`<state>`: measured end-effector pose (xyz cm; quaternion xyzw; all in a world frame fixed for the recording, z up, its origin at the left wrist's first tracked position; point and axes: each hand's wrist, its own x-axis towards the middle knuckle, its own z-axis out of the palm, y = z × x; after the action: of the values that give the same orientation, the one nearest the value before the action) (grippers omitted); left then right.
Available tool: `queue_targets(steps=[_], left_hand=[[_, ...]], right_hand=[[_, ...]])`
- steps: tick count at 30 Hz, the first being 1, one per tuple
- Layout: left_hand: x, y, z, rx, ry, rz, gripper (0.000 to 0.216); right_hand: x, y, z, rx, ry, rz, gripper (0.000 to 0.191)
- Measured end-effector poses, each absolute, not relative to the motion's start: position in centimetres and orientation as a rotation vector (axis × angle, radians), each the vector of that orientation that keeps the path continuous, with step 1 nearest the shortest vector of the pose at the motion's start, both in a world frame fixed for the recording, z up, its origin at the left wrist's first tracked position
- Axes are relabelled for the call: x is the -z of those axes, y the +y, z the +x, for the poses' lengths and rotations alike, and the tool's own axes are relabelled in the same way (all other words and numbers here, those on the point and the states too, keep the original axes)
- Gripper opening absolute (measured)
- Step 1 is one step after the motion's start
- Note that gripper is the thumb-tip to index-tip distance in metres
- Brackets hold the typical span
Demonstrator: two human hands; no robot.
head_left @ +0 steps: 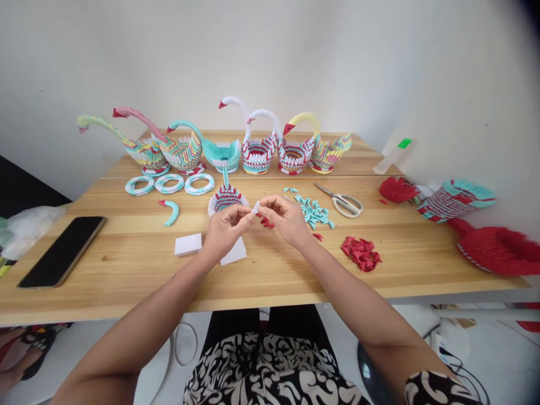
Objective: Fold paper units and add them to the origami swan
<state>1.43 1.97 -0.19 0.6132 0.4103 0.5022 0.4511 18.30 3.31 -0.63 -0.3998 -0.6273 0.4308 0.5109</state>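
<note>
Between both hands, above the middle of the table, is a small folded piece of white paper. My left hand pinches it from the left, fingers closed. From the other side my right hand pinches it too, thumb and forefinger together. Just behind the hands stands a partly hidden red, white and teal paper swan body. Below my left hand lie a stack of white paper slips and a loose white sheet. Teal folded paper pieces and a few red ones lie by my right hand.
Several finished paper swans, one being a teal swan, line the back. In front are paper rings and a curved teal neck. Scissors, a red paper pile and a red paper swan lie right; a phone lies left.
</note>
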Motion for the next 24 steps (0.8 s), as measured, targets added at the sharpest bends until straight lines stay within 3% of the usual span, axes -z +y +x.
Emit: queue_targets(steps=[7,12,17,20,24], left_hand=[[-0.08,2.04,1.34,-1.184,1.013,1.35,0.028],[-0.25,2.24,1.15,-1.117,0.901,1.106,0.026],[-0.49,2.22,0.9,-1.041,0.758,1.026,0.03],[-0.67,2.02,1.0,-1.09,0.8,1.123,0.03],[-0.35,1.76,1.24,-1.222,0.926,1.337,0.027]], right_hand=[[0.88,3.0,18.06,-0.897,-1.602,-0.977,0.018],[0.64,2.89,18.17,-0.521,-1.822,-0.857,0.011],[0.6,2.92,18.47,-0.284,-1.877,-0.732,0.019],[0.52,2.89,18.55,-0.32,-1.859,-0.768,0.018],[0.21,2.81,18.68,-0.684,-1.728,-0.909,0.019]])
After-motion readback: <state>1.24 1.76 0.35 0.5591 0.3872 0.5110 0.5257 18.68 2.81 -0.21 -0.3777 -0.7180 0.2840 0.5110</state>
